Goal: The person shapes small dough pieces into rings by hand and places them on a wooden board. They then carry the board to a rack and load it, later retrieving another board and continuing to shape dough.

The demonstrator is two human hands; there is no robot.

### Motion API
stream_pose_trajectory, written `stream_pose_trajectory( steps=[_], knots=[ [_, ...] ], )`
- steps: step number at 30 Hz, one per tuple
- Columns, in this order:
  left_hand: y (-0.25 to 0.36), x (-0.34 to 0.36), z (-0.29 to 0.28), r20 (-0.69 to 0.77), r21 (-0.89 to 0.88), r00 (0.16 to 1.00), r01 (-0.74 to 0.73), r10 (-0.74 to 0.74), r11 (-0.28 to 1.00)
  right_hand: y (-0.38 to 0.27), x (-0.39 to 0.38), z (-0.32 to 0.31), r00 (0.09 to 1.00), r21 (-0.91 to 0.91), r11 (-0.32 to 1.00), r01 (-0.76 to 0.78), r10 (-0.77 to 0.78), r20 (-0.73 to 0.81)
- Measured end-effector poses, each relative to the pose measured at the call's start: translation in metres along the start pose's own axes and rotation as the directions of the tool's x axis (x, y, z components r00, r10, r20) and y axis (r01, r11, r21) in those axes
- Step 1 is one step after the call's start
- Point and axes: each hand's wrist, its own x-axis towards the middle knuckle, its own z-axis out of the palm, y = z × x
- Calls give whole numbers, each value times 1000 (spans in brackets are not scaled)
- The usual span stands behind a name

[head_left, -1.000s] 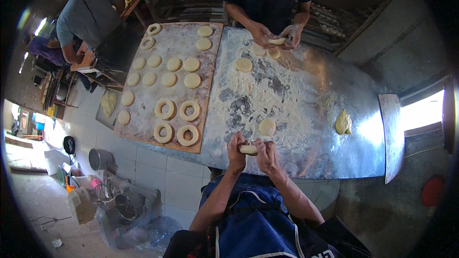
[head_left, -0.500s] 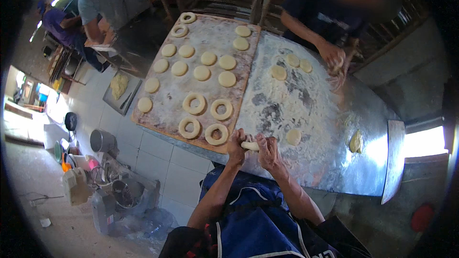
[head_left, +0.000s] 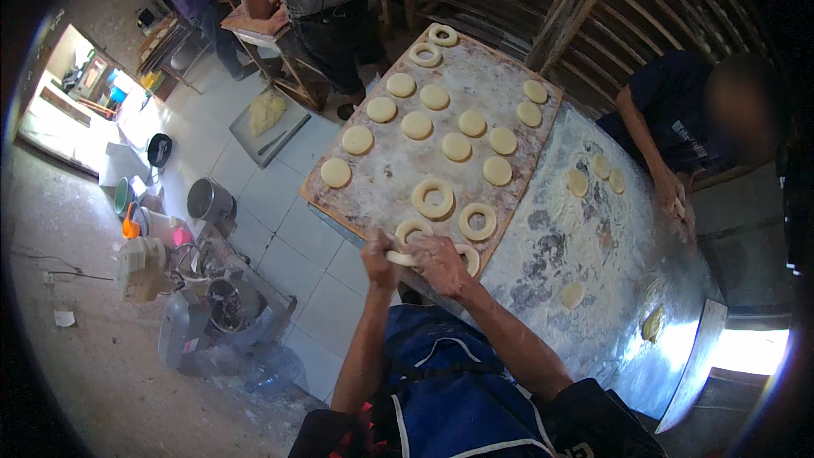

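Between my two hands a pale dough ring (head_left: 402, 259) is held just above the near edge of a floured wooden board (head_left: 348, 208). My left hand (head_left: 379, 259), slightly smeared by motion, closes on the left end of the ring. The fingers of my right hand (head_left: 441, 265) curl around its right side and partly hide it. Beneath and beside my hands lie more dough rings, one (head_left: 415, 227) just behind the held one and another (head_left: 467, 259) partly covered by my right hand. Farther up the board sit several flat dough rounds (head_left: 416, 125).
A floured metal table (head_left: 547, 322) adjoins the board's right side, bearing several dough rounds (head_left: 573, 294) and a dough lump (head_left: 652, 323). Across it, a co-worker's hands (head_left: 676, 203) handle something small. On the left floor stand a dough tray (head_left: 246, 140), a pot (head_left: 209, 201) and a mixer-like machine (head_left: 182, 331).
My hands and the dough ring have moved left from beside the board to over its near edge. The view has turned, so the board appears farther right.
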Motion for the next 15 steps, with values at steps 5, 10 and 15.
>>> stream_pose_trajectory(
  steps=[5, 10, 15],
  knots=[
    [8, 82, -35, -2, 812, 968, -145, 251, 565, -16, 78, 23, 954, -397, 868, -298, 257, -154],
    [9, 112, -55, 80, 905, 769, -323, 635, 277, 10, 111, 15, 957, -617, 732, -290, 245, -159],
    [9, 102, -60, 229, 822, 962, -272, 147, 501, 65, 172, 11, 994, -753, 650, -102, 32, -107]
  ],
)
